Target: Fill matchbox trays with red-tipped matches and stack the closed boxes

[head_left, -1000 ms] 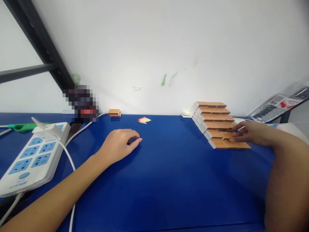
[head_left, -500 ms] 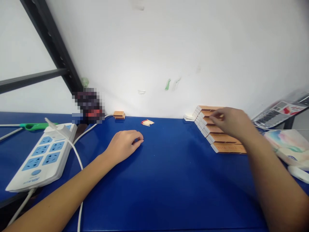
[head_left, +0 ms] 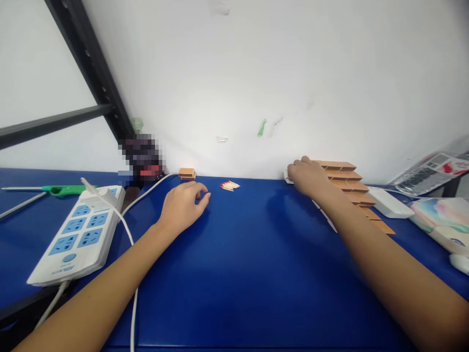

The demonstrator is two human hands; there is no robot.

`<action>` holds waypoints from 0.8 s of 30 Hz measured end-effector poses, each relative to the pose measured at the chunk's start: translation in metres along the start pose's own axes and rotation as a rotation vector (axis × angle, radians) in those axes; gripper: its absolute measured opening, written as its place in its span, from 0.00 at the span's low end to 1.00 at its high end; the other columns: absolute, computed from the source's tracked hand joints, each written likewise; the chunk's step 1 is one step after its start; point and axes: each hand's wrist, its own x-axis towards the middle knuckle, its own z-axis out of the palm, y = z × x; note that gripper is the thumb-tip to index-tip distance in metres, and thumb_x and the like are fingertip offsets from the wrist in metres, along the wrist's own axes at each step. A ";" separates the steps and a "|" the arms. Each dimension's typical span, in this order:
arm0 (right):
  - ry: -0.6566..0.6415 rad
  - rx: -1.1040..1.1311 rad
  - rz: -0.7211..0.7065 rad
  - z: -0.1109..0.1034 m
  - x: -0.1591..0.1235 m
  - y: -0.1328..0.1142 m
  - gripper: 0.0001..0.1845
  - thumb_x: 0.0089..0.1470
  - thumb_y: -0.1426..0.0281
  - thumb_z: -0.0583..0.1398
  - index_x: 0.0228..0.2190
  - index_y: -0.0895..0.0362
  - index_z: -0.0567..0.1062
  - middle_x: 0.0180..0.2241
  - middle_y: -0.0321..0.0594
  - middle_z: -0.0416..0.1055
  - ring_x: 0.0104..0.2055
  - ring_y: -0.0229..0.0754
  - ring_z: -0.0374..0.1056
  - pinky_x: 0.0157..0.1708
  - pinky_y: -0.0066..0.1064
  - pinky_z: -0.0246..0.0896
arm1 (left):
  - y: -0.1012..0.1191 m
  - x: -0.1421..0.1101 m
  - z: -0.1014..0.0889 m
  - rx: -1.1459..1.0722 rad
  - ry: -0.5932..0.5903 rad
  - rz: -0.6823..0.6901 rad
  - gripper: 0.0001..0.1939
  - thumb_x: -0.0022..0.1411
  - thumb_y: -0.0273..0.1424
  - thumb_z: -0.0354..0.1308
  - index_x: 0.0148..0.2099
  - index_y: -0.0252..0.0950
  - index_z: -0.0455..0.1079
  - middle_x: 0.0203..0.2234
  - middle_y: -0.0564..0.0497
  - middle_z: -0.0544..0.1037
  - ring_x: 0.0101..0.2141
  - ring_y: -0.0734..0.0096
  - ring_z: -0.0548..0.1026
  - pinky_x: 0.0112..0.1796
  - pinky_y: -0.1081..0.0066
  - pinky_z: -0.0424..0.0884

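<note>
My left hand (head_left: 184, 204) rests on the blue tabletop with loosely curled fingers, the thumb apart from them and nothing between. Just behind it sit two stacked orange-brown matchboxes (head_left: 186, 173). A small pile of red-tipped matches (head_left: 229, 186) lies to its right. Over at the left end of the matchbox rows, my right hand (head_left: 308, 177) has its fingers bent down beside a small white piece (head_left: 287, 177), perhaps a matchbox tray. Its fingertips are hidden, so what they grip cannot be made out. The matchboxes (head_left: 343, 175) stand in stepped rows, partly covered by my right forearm.
A white power strip (head_left: 78, 230) with a white cable (head_left: 135, 303) is on the left, beside a green-handled tool (head_left: 68, 190). The white wall (head_left: 234, 88) closes off the back. On the right are a white box (head_left: 390, 203) and a pastel-coloured pack (head_left: 443, 215).
My right hand has moved left from above the matchbox rows to the white piece at their left end. My left hand has shifted slightly back toward the wall, its thumb and fingers a little further apart.
</note>
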 end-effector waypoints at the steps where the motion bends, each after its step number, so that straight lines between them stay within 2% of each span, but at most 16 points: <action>1: 0.016 0.056 -0.033 -0.009 -0.005 -0.008 0.13 0.66 0.77 0.54 0.43 0.63 0.80 0.45 0.61 0.78 0.54 0.59 0.69 0.48 0.43 0.64 | 0.001 -0.001 0.001 -0.008 -0.017 0.007 0.08 0.70 0.35 0.61 0.44 0.39 0.79 0.31 0.52 0.81 0.35 0.62 0.78 0.36 0.64 0.68; 4: 0.017 0.371 -0.212 -0.037 -0.022 -0.047 0.10 0.69 0.70 0.57 0.42 0.61 0.78 0.42 0.56 0.78 0.46 0.51 0.72 0.45 0.37 0.64 | 0.005 -0.004 0.002 -0.071 -0.058 0.086 0.13 0.69 0.40 0.63 0.50 0.39 0.78 0.36 0.50 0.82 0.41 0.58 0.79 0.42 0.62 0.72; 7: -0.059 0.714 -0.485 -0.059 -0.038 -0.095 0.05 0.66 0.72 0.61 0.41 0.57 0.78 0.40 0.46 0.78 0.41 0.44 0.72 0.42 0.32 0.63 | 0.009 -0.005 -0.001 -0.185 -0.135 0.207 0.32 0.61 0.51 0.70 0.60 0.39 0.74 0.47 0.46 0.81 0.49 0.53 0.77 0.51 0.57 0.73; 9: -0.155 0.906 -0.622 -0.064 -0.039 -0.117 0.04 0.63 0.74 0.62 0.39 0.56 0.79 0.38 0.41 0.79 0.39 0.41 0.72 0.40 0.30 0.63 | 0.010 -0.006 -0.002 -0.218 -0.233 0.240 0.39 0.56 0.57 0.72 0.61 0.39 0.74 0.48 0.45 0.79 0.49 0.52 0.76 0.50 0.56 0.73; 10: -0.200 0.986 -0.650 -0.064 -0.036 -0.124 0.04 0.63 0.73 0.63 0.38 0.56 0.79 0.37 0.40 0.79 0.37 0.40 0.72 0.38 0.30 0.63 | 0.010 -0.005 -0.003 -0.217 -0.284 0.241 0.37 0.55 0.57 0.72 0.59 0.39 0.75 0.47 0.45 0.78 0.47 0.53 0.76 0.48 0.57 0.74; 12: -0.208 1.091 -0.609 -0.057 -0.022 -0.129 0.05 0.63 0.69 0.63 0.38 0.55 0.81 0.38 0.39 0.80 0.37 0.40 0.73 0.38 0.30 0.64 | 0.009 -0.005 -0.003 -0.204 -0.352 0.233 0.28 0.58 0.54 0.71 0.52 0.40 0.79 0.41 0.47 0.77 0.42 0.57 0.76 0.43 0.59 0.73; 13: -0.157 1.099 -0.543 -0.052 -0.012 -0.129 0.07 0.64 0.67 0.63 0.38 0.55 0.81 0.39 0.40 0.80 0.38 0.40 0.73 0.39 0.31 0.64 | 0.009 -0.005 -0.003 -0.199 -0.367 0.226 0.24 0.60 0.52 0.70 0.49 0.40 0.80 0.39 0.47 0.76 0.40 0.58 0.75 0.42 0.60 0.73; 15: -0.010 0.996 -0.321 -0.039 0.009 -0.126 0.12 0.64 0.61 0.64 0.40 0.57 0.80 0.42 0.46 0.81 0.41 0.44 0.73 0.41 0.34 0.65 | 0.009 -0.005 -0.004 -0.196 -0.376 0.213 0.17 0.62 0.46 0.69 0.45 0.40 0.81 0.38 0.48 0.76 0.39 0.60 0.75 0.41 0.61 0.72; 18: 0.017 0.756 -0.154 -0.020 0.036 -0.125 0.26 0.56 0.49 0.70 0.41 0.60 0.79 0.48 0.57 0.78 0.48 0.53 0.72 0.44 0.37 0.64 | 0.012 -0.005 -0.007 -0.207 -0.393 0.197 0.13 0.63 0.42 0.69 0.44 0.40 0.81 0.37 0.48 0.76 0.39 0.61 0.75 0.39 0.62 0.71; 20: -0.018 0.772 -0.148 -0.013 0.046 -0.128 0.26 0.56 0.49 0.70 0.40 0.59 0.79 0.47 0.55 0.79 0.47 0.51 0.73 0.42 0.35 0.64 | 0.014 -0.005 -0.008 -0.213 -0.400 0.195 0.12 0.62 0.41 0.69 0.44 0.40 0.81 0.37 0.49 0.77 0.38 0.62 0.75 0.39 0.63 0.71; 24: -0.074 0.869 -0.210 -0.012 0.045 -0.134 0.14 0.63 0.58 0.67 0.36 0.58 0.78 0.38 0.45 0.81 0.37 0.42 0.71 0.35 0.31 0.60 | 0.014 -0.006 -0.009 -0.202 -0.402 0.194 0.12 0.62 0.41 0.69 0.44 0.40 0.81 0.37 0.49 0.77 0.37 0.62 0.76 0.38 0.64 0.71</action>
